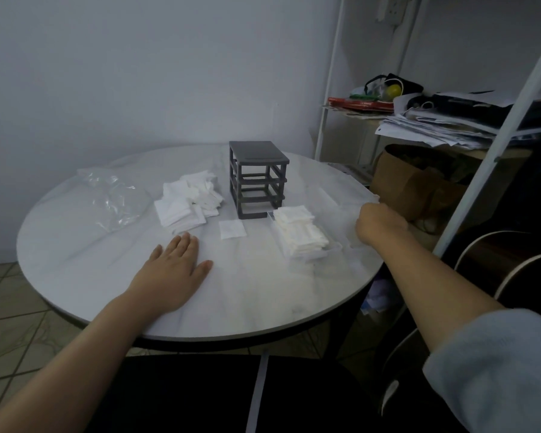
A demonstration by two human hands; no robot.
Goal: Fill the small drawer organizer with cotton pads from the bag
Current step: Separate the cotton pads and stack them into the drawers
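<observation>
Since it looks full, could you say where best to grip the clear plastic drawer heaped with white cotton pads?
Grip the clear plastic drawer by its near end wall, coming from the near side; white cotton pads heap above its rim, so a top grasp may spill them.

The left grip lies flat on the surface. Just beyond its fingertips sits the pile of cotton pads, with the bag further left. A single pad lies to the pile's right, then the filled drawer, left of the right grip. The organizer frame stands behind the drawer.
</observation>
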